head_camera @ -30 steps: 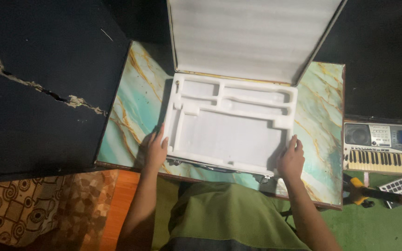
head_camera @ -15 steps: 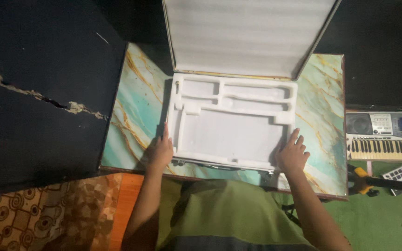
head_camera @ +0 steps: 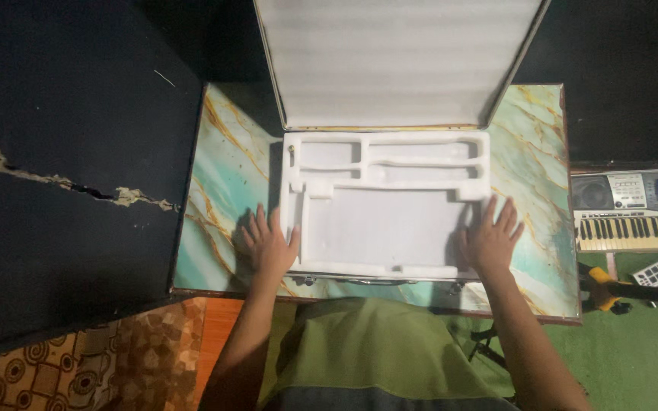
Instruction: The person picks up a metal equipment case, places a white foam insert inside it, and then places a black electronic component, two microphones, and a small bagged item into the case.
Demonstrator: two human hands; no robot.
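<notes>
Dim, soft-focus overhead view, brightest on the white foam insert (head_camera: pixel 386 217), dark surrounding edges.

keyboard (head_camera: pixel 634 221) cut at right edge | lid (head_camera: pixel 397 61) top cropped (upper edge)

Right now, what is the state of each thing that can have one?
Case: open, on the table.
Lid: raised, lined with ribbed foam.
Foam insert: all slots empty.
Left hand: flat, at the case's left edge, holding nothing.
Right hand: flat, fingers spread, at its right edge.
</notes>
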